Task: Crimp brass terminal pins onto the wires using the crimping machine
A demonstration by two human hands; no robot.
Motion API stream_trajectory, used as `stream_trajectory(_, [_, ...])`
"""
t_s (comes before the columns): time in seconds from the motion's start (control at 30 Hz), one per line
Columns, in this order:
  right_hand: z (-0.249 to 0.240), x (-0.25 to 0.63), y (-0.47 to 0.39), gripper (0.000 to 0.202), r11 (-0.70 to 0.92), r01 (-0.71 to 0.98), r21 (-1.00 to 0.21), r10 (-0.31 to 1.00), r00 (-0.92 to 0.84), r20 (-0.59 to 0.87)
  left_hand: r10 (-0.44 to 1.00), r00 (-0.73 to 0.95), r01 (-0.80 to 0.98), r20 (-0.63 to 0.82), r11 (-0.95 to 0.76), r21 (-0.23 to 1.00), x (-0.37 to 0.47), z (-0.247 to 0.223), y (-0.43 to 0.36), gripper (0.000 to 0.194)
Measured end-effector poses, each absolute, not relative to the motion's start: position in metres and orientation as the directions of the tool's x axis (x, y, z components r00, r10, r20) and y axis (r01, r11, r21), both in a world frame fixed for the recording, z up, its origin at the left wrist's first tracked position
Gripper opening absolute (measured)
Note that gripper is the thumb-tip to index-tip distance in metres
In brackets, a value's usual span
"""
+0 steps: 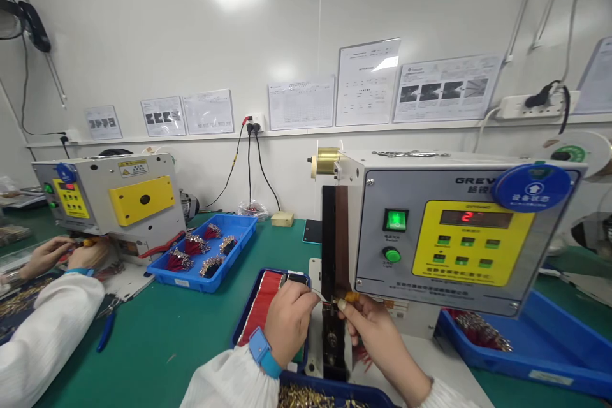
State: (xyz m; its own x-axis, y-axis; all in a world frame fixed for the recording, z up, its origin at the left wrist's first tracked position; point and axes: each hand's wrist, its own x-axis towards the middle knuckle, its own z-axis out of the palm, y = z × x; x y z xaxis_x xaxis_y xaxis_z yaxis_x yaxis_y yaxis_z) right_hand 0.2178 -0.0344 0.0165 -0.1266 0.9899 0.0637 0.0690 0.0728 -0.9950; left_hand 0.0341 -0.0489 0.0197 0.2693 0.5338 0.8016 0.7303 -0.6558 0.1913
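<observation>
My left hand (pixel 289 315), with a blue strap (pixel 264 352) at its wrist, is at the left of the machine's black working head (pixel 332 338). Its thumb and fingers are pinched together, and a thin pale strand shows at the tips; its kind is unclear. On the other side of the head, my right hand (pixel 375 328) has its thumb pressed to the fingers, with an orange-yellow cover (pixel 352 297) on one finger. What it pinches is too small to name. The grey machine (pixel 382 280) stands just behind both hands. Red wires (pixel 364 358) show below my right hand.
A blue tray (pixel 236 325) of red and black wires lies left of the machine. Small brass-coloured parts (pixel 306 397) fill a bin in front. Blue trays (pixel 205 284) (pixel 549 357) hold wire bundles. At left, a co-worker's hands (pixel 88 255) work at another machine (pixel 143 204); blue-handled pliers (pixel 106 331) lie nearby.
</observation>
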Motion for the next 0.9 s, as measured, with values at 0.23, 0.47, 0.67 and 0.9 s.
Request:
stream_trajectory(0.23, [0.0191,0.218,-0.0347,0.042,0.081,0.061,-0.995,0.987,-0.145,0.071,0.544,0.272,0.727,0.794,-0.657,0.2,0.0341,0.0196,-0.0497,0.025])
stream_trajectory(0.47, [0.025,0.2174,-0.0379,0.04,0.079,0.08,-0.994,0.987,-0.145,0.067,0.553,0.276,0.723,0.786,-0.658,0.21,0.0336,0.0187,-0.0492,0.026])
stream_trajectory(0.67, [0.024,0.2168,-0.0378,0.039,0.08,0.076,-0.994,0.988,-0.138,0.069,0.54,0.267,0.726,0.799,-0.658,0.202,0.0335,0.0202,-0.0501,0.028])
stream_trajectory(0.9, [0.0194,0.2164,-0.0364,0.042,0.072,0.085,-0.994,0.992,-0.114,0.062,0.527,0.241,0.742,0.815,-0.641,0.195,0.0349,0.025,-0.0522,0.022])
